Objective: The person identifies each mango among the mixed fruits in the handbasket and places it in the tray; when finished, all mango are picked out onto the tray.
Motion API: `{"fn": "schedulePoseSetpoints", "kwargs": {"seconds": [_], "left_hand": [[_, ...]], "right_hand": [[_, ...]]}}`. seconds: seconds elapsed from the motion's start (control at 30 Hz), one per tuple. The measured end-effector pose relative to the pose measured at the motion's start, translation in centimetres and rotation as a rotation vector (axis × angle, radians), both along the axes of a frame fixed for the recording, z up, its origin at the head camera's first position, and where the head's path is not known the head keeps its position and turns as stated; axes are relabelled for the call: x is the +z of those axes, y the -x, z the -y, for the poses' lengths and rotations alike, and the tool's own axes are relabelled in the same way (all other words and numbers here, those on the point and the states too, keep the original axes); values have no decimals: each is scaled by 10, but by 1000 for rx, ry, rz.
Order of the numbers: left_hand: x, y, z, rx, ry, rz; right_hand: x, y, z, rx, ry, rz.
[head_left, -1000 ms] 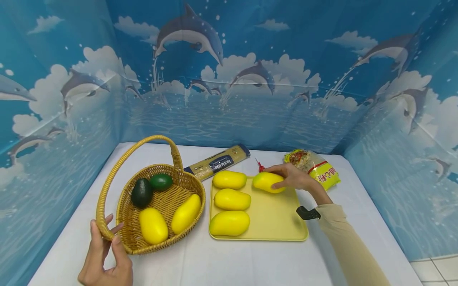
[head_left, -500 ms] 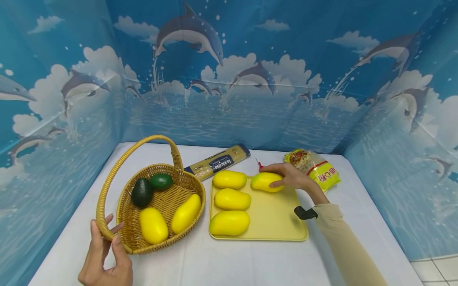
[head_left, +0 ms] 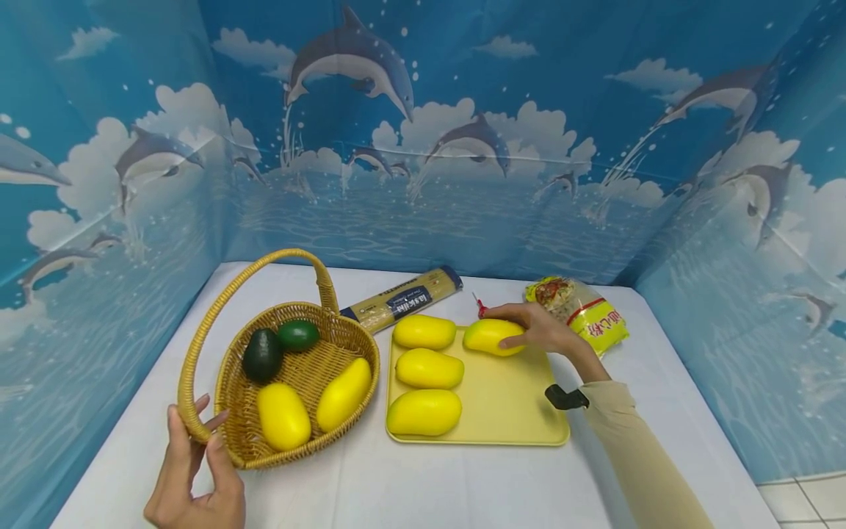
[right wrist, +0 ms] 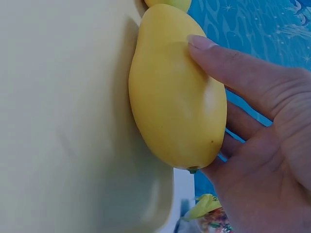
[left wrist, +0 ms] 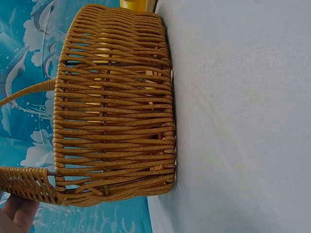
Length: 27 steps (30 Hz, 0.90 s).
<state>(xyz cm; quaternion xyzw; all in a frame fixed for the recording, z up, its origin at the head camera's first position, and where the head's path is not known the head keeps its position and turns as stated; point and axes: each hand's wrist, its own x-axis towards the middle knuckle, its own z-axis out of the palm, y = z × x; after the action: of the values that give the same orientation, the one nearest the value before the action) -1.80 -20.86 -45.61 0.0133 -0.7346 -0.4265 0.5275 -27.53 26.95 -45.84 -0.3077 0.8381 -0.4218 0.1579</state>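
My right hand [head_left: 538, 329] grips a yellow mango [right wrist: 172, 97] at the far side of a pale yellow tray [head_left: 509, 411], thumb on one side and fingers around the other. Three more mangoes [head_left: 429, 369] lie in a column along the tray's left side. With my left hand [head_left: 198, 470] I hold the lower end of the handle [head_left: 208, 323] of a wicker basket [left wrist: 116, 107], thumb and fingers on either side of it. Inside the basket are two dark green avocados [head_left: 262, 356] and two mangoes [head_left: 283, 417]. The basket stands on the white table.
Behind the tray lie a spaghetti pack [head_left: 403, 300] and a small red-handled tool [head_left: 481, 305], partly covered by my right hand. A yellow and clear food bag [head_left: 581, 312] is at the back right. A dolphin-print curtain [head_left: 423, 213] encloses the table [head_left: 370, 492].
Over the first half second, the right hand and its mango shifted slightly left on the tray's far side. Since then they have barely moved. The left hand stays on the basket handle.
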Motion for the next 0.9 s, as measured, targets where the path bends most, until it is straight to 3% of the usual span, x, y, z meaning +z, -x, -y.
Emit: {"fn": "schedulePoseSetpoints", "kwargs": {"seconds": [0.23, 0.47, 0.73, 0.9], "left_hand": [[-5, 3, 2, -15, -7, -17], [-5, 3, 1, -6, -17, -12], [-4, 5, 0, -3, -34, -43], [-4, 6, 1, 2, -37, -48]], "right_hand": [[3, -6, -1, -54, 20, -22], [13, -10, 5, -132, 30, -147], [49, -22, 37, -53, 65, -225], [78, -34, 68, 55, 37, -251]]}}
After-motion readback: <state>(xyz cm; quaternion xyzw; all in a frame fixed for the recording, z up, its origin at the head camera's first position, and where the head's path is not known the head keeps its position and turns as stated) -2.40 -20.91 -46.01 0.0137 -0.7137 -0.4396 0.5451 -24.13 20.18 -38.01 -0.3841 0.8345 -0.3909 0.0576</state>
